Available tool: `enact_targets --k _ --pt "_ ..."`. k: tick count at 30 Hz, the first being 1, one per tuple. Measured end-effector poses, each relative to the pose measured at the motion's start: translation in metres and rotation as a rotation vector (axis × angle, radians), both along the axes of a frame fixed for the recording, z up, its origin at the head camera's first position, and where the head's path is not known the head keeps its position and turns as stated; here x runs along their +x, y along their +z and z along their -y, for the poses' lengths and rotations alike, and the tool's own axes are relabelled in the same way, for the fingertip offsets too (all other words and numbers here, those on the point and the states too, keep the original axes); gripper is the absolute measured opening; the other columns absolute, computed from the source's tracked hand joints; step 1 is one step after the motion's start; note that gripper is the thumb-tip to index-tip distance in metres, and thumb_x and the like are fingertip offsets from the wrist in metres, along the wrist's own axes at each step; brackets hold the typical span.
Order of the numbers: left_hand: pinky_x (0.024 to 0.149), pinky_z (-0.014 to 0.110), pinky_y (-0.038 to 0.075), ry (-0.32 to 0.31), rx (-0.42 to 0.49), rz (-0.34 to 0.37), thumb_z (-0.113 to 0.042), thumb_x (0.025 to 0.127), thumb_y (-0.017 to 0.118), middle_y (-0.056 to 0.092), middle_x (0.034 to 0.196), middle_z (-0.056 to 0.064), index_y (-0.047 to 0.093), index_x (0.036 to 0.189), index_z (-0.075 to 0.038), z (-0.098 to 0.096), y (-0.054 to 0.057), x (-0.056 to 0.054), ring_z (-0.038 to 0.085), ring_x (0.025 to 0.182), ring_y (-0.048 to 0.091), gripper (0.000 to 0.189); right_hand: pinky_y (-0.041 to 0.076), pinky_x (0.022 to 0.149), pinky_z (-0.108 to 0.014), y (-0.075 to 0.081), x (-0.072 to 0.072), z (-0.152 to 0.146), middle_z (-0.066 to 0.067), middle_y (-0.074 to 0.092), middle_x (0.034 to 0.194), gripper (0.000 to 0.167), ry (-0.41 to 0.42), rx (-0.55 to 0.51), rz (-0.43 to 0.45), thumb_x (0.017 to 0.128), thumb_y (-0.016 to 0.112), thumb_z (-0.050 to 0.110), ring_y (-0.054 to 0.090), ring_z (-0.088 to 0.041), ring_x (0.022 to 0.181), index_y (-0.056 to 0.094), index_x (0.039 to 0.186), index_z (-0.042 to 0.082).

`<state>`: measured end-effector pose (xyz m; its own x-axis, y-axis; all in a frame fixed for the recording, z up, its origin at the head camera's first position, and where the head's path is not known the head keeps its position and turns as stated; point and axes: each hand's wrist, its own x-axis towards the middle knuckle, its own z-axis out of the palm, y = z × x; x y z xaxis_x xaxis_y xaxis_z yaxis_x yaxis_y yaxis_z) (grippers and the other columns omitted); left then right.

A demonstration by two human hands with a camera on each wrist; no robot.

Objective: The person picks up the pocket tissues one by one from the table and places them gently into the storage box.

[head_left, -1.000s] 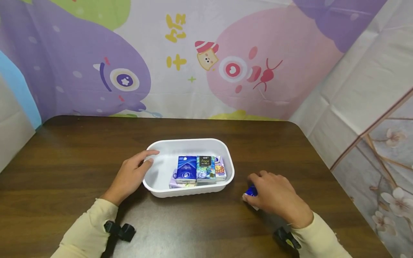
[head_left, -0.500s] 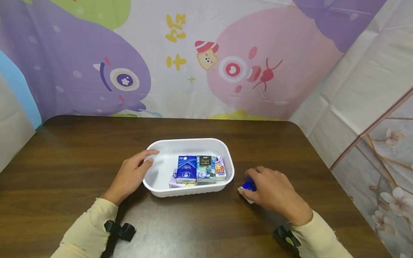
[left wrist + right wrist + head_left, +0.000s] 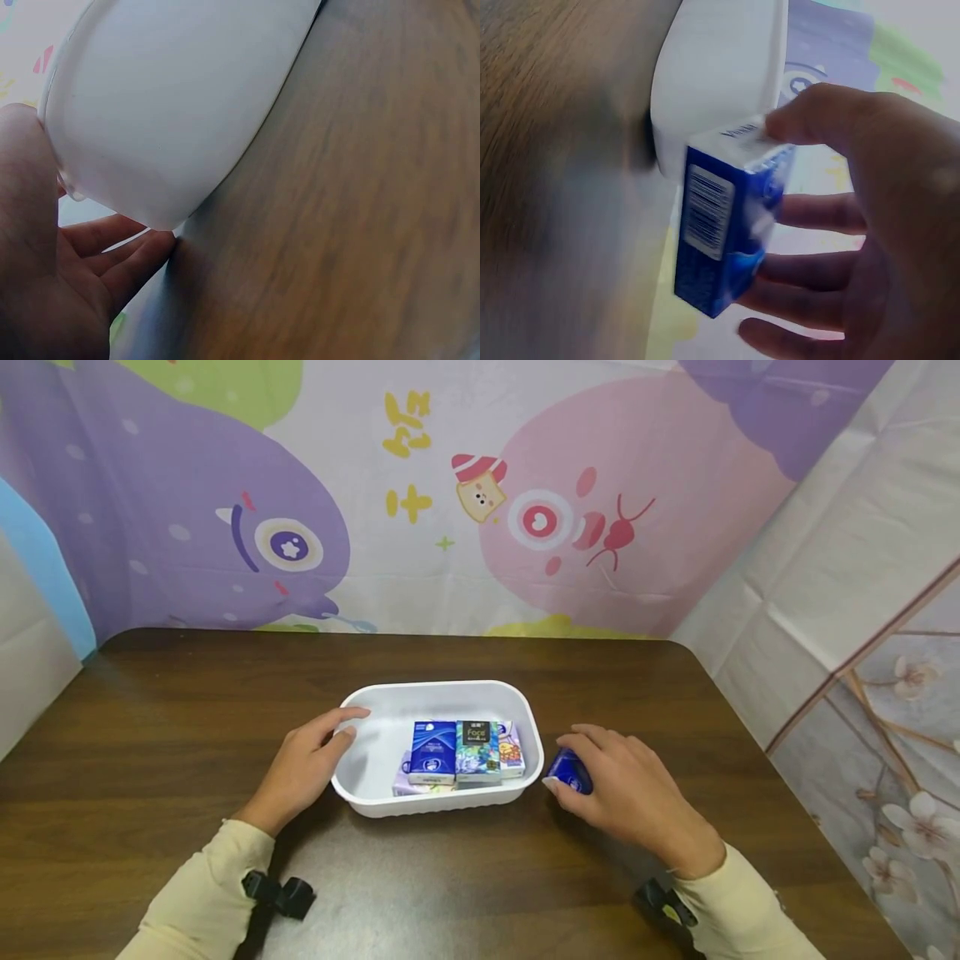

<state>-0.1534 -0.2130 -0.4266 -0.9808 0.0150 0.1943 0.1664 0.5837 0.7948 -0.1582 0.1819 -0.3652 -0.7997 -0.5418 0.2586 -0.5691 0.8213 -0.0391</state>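
A white plastic basin (image 3: pixel 375 760) stands mid-table, with small packs of pocket tissues inside. Among these are a blue pack (image 3: pixel 432 753), a blue-green floral pack (image 3: pixel 478 752) and a purple-white pack (image 3: pixel 511 750); a lilac pack (image 3: pixel 408 787) lies partly under the blue one. At the basin's left end my left hand (image 3: pixel 300 766) holds the rim, thumb and index finger over it, other fingers against the outer wall (image 3: pixel 172 112). My right hand (image 3: pixel 633 793) grips another blue tissue pack (image 3: pixel 727 217) between thumb and fingers, just right of the basin, raised and tilted.
The dark brown wooden table (image 3: pixel 435 893) extends around the basin. A printed cartoon cloth (image 3: pixel 420 568) hangs behind its far edge, and a pale floral cloth (image 3: pixel 885 760) hangs along the right side. Each wrist wears a small black camera.
My right hand has moved left and a little away from me with the blue tissue pack, nearing the basin's right end. The left hand and basin stay in place.
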Motion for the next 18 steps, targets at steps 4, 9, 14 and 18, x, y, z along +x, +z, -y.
enact_targets --k 4,9,14,18 --pt "0.107 0.059 0.036 0.002 0.0 0.002 -0.022 0.105 0.05 0.054 0.143 0.016 0.062 0.134 -0.015 0.0 0.0 0.0 0.035 0.133 0.048 0.032 0.051 0.09 -0.051 0.001 -0.002 0.002 -0.015 0.061 0.132 0.056 0.042 -0.05 -0.057 0.085 0.072 0.049 0.062 -0.033 0.113 0.066 0.125 0.01" --pt "0.108 0.059 0.035 0.006 -0.005 0.006 -0.022 0.105 0.05 0.054 0.144 0.016 0.062 0.135 -0.015 0.001 0.001 0.0 0.036 0.133 0.048 0.033 0.048 0.092 -0.05 0.003 -0.005 0.008 -0.013 0.06 0.135 0.055 0.086 -0.098 -0.101 0.086 0.07 0.045 0.059 -0.033 0.118 0.064 0.127 0.009" --pt "0.107 0.059 0.036 0.005 -0.014 -0.005 -0.02 0.105 0.051 0.055 0.142 0.016 0.063 0.134 -0.015 0.001 0.0 -0.001 0.036 0.132 0.049 0.032 0.046 0.094 -0.049 0.005 -0.008 0.015 -0.012 0.058 0.138 0.056 0.104 -0.115 -0.095 0.087 0.068 0.045 0.057 -0.031 0.123 0.063 0.129 0.009" --pt "0.107 0.058 0.036 0.002 -0.01 -0.009 -0.019 0.104 0.051 0.056 0.142 0.016 0.063 0.134 -0.015 0.001 -0.001 -0.001 0.036 0.131 0.049 0.032 0.043 0.096 -0.049 0.007 -0.01 0.021 -0.013 0.056 0.141 0.057 0.125 -0.113 -0.084 0.087 0.067 0.044 0.055 -0.031 0.125 0.061 0.132 0.009"
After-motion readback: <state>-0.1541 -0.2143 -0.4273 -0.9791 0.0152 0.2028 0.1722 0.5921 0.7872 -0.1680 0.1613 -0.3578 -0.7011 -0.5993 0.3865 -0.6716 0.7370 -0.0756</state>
